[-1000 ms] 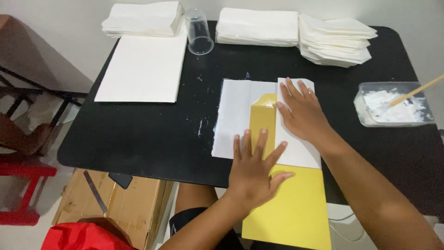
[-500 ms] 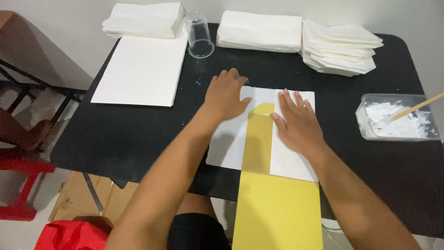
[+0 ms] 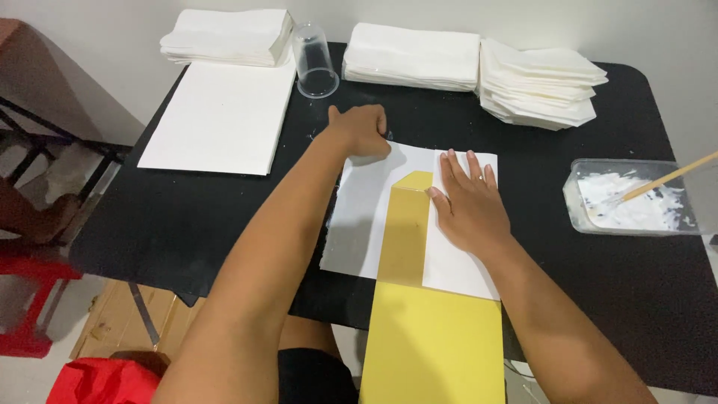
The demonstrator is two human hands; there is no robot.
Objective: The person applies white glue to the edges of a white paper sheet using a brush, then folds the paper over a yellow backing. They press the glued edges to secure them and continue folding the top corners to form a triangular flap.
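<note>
- Matt black surface [image 3: 224,224] with rounded corners
- Smooth yellow card [image 3: 434,344] overhanging its near edge, white paper sheet [image 3: 359,217] folded over it
- Right hand [image 3: 470,206] spread flat on the paper's right flap; left hand [image 3: 360,129] curled, pressing its top-left corner
- Clear plastic cup [image 3: 314,58] beyond

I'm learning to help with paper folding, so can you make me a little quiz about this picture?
1. True or false: the right hand lies flat on the white sheet.
2. What lies under the white sheet? A) yellow card B) red cloth C) blue tray
3. What stands in the clear tub of white paste?

Key: 1 true. 2 A. 3 A wooden stick. Bonus: the left hand is fisted at the sheet's far corner.
</note>
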